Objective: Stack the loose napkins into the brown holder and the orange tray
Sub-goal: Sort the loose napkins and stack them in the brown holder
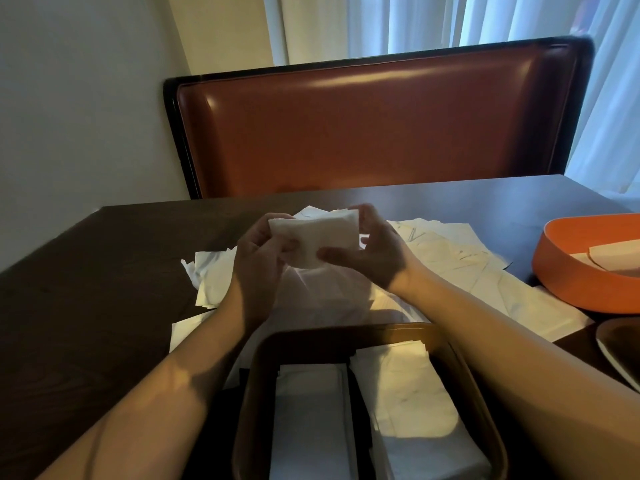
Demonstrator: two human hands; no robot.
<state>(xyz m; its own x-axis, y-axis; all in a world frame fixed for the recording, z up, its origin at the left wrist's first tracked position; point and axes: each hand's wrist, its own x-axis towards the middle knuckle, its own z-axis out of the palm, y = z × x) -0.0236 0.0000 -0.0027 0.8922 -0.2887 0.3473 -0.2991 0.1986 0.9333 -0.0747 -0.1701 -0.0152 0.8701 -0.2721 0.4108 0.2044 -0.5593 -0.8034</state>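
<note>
Midway through, judging by the piles: both hands raised over the middle of the desk (104, 244), squaring up one folded napkin (313, 239) held between them. Left hand (256, 258) pinching the napkin's left side, fingers curled under it; right hand (367, 251) clamped on the right side, thumb across the lower edge, fingers (367, 211) hooked over the top corner. Napkin clear of everything beneath, hanging above the scatter of loose napkins (460, 258) spread from the desk's middle toward its right edge.

Brown holder (471, 382) at the near edge, between the forearms, already carrying two side-by-side stacks, a left stack (308, 420) and a right stack (408, 400). Orange tray (568, 282) at the right edge, with a few flat white sheets inside, partly cut off by the frame. Pale dish rim (613, 358) just nearer than the tray, mostly out of view.

Step in hand, most likely: tidying the fold before placing. Next move probably calls for drawing the napkin back toward the near edge, lining its long side with one stack, and lowering it flat. Which stack or container is meant cannot be told. Many loose napkins left to gather.
</note>
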